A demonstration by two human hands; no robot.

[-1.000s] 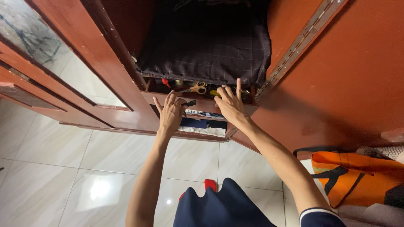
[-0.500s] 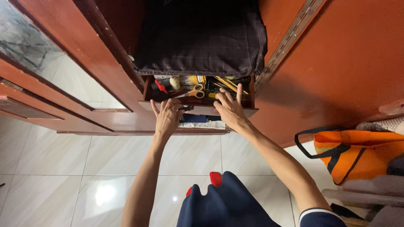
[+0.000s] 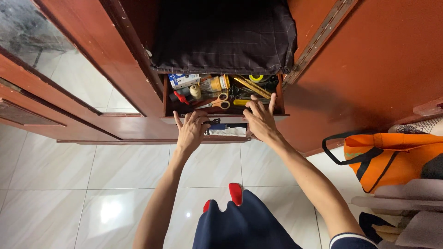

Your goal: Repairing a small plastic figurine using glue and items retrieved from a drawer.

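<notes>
Wooden drawer [image 3: 184,115] sits pulled partway out of a red-brown wardrobe [image 3: 378,69], just under a dark checked folded cloth [image 3: 224,37] on the shelf above. Left hand [image 3: 190,131] lies on the drawer's front edge near the left side, fingers [image 3: 177,121] spread and hooked over the top lip, next to a small dark handle or key [image 3: 211,122]; grip is open-fingered, pressing on the wood rather than clenched round anything. Right hand [image 3: 261,121] likewise on the front edge at the right, fingers fanned over the lip, nothing held. Inside the drawer: orange-handled scissors [image 3: 220,102], a yellow tape roll [image 3: 255,78], a small white-and-blue box [image 3: 183,80], a yellowish jar lying on its side [image 3: 215,84], a red-handled tool [image 3: 182,97], yellow rods or pencils [image 3: 249,86]. Below the drawer, folded fabric [image 3: 228,131] shows on a lower shelf. Judgement: drawer is stiff, rigid wood, probably fairly heavy with loose clutter that will rattle and slide; likely to bind if pulled from one side, so both hands on the front lip, evenly spaced, is the sensible hold. White tiled floor [image 3: 55,175] beneath, orange bag [image 3: 392,159] off to the right.
</notes>
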